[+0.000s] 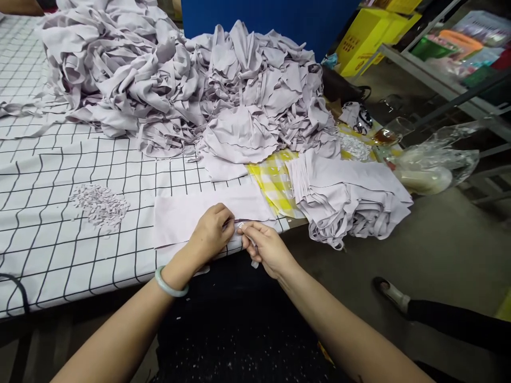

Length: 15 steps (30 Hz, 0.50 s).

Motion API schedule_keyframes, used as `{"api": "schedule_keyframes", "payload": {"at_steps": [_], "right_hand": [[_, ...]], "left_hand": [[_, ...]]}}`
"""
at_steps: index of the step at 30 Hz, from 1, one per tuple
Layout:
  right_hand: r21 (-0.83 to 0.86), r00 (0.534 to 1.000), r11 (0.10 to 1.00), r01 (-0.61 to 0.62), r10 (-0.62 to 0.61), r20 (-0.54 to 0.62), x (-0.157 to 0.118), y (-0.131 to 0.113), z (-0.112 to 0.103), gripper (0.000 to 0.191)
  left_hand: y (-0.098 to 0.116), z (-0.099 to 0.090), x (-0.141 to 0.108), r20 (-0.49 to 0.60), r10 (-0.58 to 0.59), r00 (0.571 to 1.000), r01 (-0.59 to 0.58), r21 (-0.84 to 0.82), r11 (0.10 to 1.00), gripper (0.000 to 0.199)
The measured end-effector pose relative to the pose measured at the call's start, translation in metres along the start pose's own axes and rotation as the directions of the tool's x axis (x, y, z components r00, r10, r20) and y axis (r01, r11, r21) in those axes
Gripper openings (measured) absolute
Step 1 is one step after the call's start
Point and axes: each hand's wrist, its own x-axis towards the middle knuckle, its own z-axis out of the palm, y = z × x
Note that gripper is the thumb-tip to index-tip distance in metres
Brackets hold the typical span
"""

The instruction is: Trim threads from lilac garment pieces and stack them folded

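A flat, pale lilac-grey fabric piece [187, 210] lies at the table's front edge. Over its front edge, my left hand [211, 231] is closed in a pinch that appears to hold that edge; the fingertips are partly hidden. Just to the right, my right hand [265, 247] is also closed, thumb against fingers. A small whitish thing shows at its fingertips and a pale end sticks out below, too little to name. The two hands' fingertips nearly meet. A pale green bangle [170, 283] circles my left wrist.
Large heaps of matching fabric [131, 69] cover the table's back. A stack of folded pieces [351, 197] hangs over the right corner. Small fabric scraps [101, 207] lie on the checked tablecloth [48, 239]. Plastic bags [435, 165] and a metal rack [439, 85] stand right; someone's foot [393, 295] is nearby.
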Motion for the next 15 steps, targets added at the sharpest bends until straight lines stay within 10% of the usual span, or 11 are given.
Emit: {"api": "schedule_keyframes", "payload": {"at_steps": [15], "right_hand": [[0.075,0.988,0.997,0.012,0.0,-0.155,0.014,-0.005,0.013,0.023]], "left_hand": [[0.004,-0.003,0.004,0.031,-0.138,0.99,0.141,-0.128,0.982,0.015]]}}
